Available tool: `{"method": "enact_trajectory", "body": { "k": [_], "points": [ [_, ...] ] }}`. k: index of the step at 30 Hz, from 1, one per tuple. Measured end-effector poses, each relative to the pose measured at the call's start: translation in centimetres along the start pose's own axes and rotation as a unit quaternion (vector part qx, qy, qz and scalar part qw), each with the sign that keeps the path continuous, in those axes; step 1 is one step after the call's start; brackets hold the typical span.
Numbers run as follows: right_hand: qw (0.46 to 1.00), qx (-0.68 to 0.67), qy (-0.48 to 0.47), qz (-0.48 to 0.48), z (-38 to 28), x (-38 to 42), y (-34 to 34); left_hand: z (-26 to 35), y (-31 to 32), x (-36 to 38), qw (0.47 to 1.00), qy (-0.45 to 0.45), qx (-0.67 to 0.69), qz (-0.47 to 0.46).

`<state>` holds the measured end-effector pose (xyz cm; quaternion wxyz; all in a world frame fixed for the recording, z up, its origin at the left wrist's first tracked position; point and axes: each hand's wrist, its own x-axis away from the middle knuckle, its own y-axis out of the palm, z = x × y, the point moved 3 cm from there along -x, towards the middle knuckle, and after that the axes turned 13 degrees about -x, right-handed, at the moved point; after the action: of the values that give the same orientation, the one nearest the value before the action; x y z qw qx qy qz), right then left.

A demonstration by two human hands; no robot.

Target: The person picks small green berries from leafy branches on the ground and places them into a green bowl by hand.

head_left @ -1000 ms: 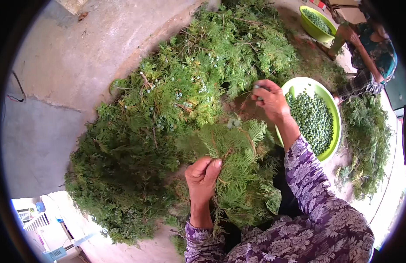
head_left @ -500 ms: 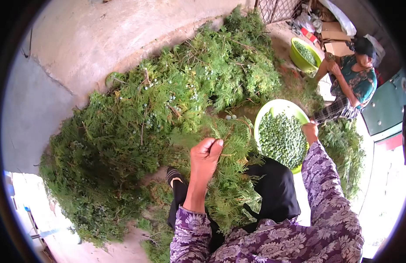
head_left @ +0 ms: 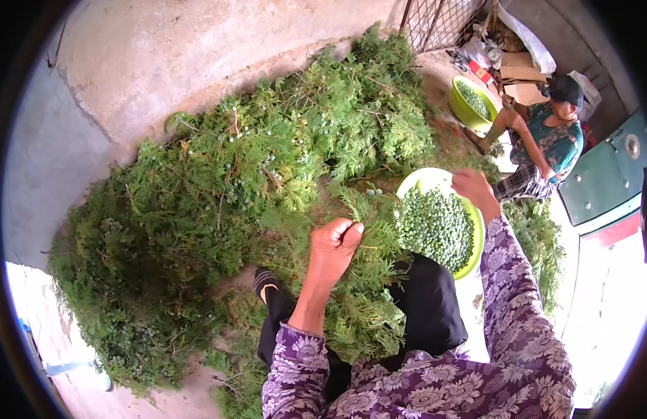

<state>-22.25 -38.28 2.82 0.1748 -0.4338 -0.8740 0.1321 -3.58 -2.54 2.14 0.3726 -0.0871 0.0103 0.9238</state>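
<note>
My left hand [head_left: 335, 242] is closed around the stem of a leafy evergreen branch [head_left: 365, 262], whose flat green sprays hang over my lap. My right hand [head_left: 475, 190] is above the upper right side of a yellow-green basin [head_left: 480, 241], its fingers stretched out towards the left and a little blurred. Nothing shows in that hand. Small round green seed cones [head_left: 435, 227] fill much of the basin, which stands just beyond my bent knee [head_left: 435, 300].
A large heap of cut evergreen branches [head_left: 197, 195] with pale cones lies along the wall [head_left: 218, 49]. At the upper right a seated person [head_left: 547, 140] works beside another yellow-green basin [head_left: 458, 105] of cones. Cardboard [head_left: 520, 66] lies behind, and a green metal panel [head_left: 606, 178] stands at right.
My right hand has left the basin's right rim and moved up and left over the basin, its fingers now stretched out. My left hand still grips the branch. The whole view has shifted slightly.
</note>
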Motion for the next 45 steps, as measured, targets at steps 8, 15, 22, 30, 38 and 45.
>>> {"method": "enact_trajectory", "body": {
  "k": [8,15,22,30,38,45],
  "points": [
    [0.836,0.277,-0.188,-0.435,-14.7,6.5,18.3,0.1,-0.1,0.3,1.0,-0.007,0.01,-0.018],
    [0.819,0.251,-0.114,-0.503,-14.0,6.0,19.1,0.4,-0.9,0.4,0.999,-0.027,0.02,-0.031],
    [0.825,0.235,-0.015,-0.513,-14.5,6.7,18.8,0.5,-1.5,0.6,1.0,-0.007,0.008,-0.021],
    [0.839,0.232,-0.062,-0.489,-16.2,9.0,19.6,0.2,-1.9,0.7,0.999,0.003,0.038,-0.017],
    [0.899,0.005,0.051,-0.435,-14.3,7.4,17.9,0.4,-3.4,0.4,0.99,-0.079,0.11,0.046],
    [0.893,-0.147,0.008,-0.426,-15.0,7.9,17.6,-0.5,-3.7,0.3,0.984,-0.107,0.14,0.03]
  ]
}}
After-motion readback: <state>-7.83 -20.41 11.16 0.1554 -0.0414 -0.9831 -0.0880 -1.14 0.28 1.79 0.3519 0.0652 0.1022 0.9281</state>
